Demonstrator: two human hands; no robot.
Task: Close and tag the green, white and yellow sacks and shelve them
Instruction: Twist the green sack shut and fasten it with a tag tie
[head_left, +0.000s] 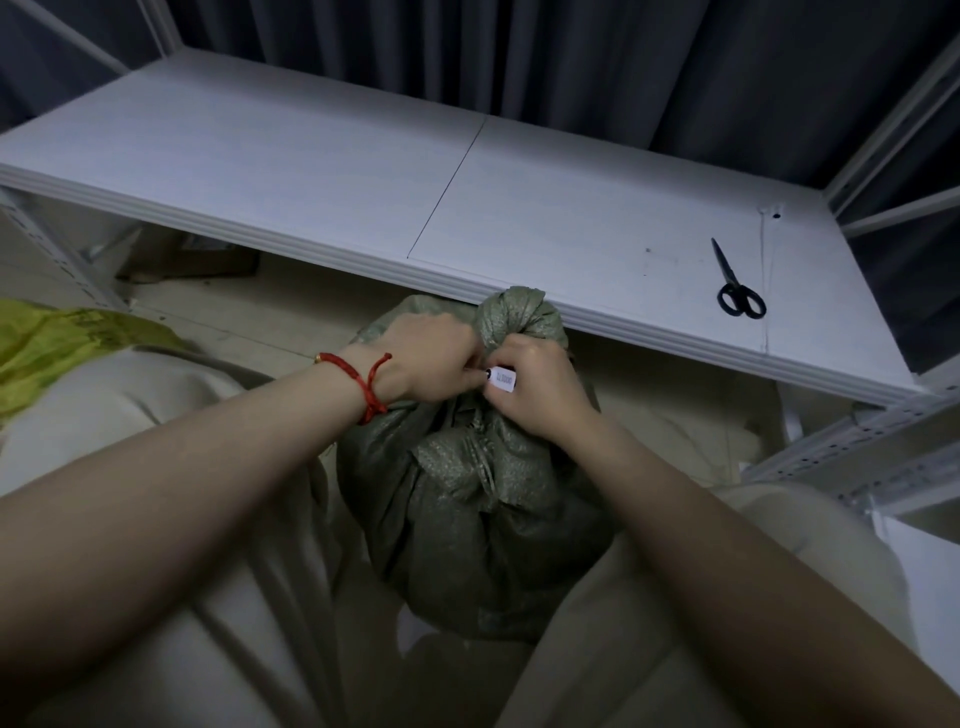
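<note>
Green and woven, the sack (467, 493) is stood on the floor; its bunched neck is gripped by the left hand (426, 358), a white tag (503, 378) pinched there by the right hand (540, 389).

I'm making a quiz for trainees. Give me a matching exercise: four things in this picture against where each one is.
Things:
1 scissors
2 green sack
3 yellow sack
4 tag

Places:
A at the far left
B pinched in the right hand
C on the shelf
D between the knees

Pairs: 1-C, 2-D, 3-A, 4-B
</note>
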